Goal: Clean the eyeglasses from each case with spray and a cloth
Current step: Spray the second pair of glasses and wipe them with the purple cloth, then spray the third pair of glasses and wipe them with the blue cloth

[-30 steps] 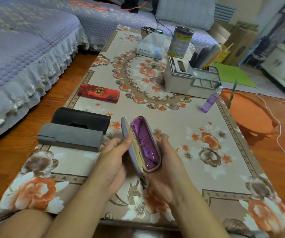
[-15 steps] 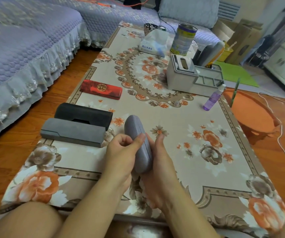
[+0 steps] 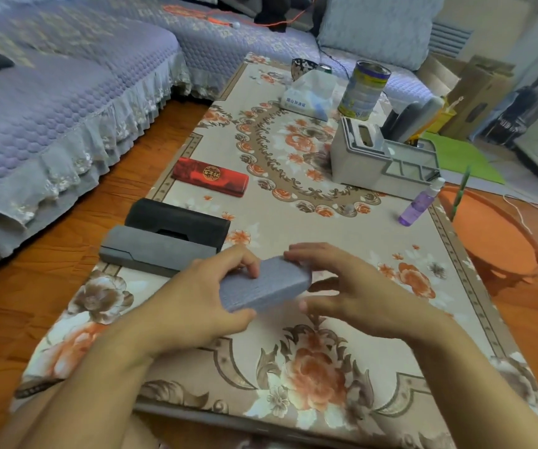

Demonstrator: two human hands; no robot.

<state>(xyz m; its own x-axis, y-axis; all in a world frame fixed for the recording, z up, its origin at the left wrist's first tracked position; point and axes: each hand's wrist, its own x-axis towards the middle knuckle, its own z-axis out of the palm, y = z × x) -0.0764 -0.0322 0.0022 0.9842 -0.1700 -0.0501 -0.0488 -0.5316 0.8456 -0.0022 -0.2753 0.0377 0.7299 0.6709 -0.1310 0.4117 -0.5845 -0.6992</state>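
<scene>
A shut grey-blue eyeglass case [image 3: 266,286] lies crosswise just above the flowered table cover [image 3: 293,222], between both hands. My left hand [image 3: 196,303] grips its left end, fingers over the top and thumb along the near edge. At the right end, my right hand [image 3: 351,293] curls round it, with fingertips on the far corner and thumb at the near corner. To the left lie a grey case [image 3: 157,254], a black case [image 3: 176,220] and a red case [image 3: 211,176], all shut. A purple spray bottle [image 3: 418,205] stands at the right edge. No cloth or glasses are visible.
A grey organiser box [image 3: 381,157], a tissue pack [image 3: 306,98] and a tin can [image 3: 364,89] stand at the far end. A purple-covered sofa [image 3: 50,108] runs along the left. An orange stool [image 3: 488,228] sits right of the table, a white cable beside it.
One second ago the case stood open, showing a purple lining and glasses. It then shut, and both hands have turned it from lengthwise to crosswise.
</scene>
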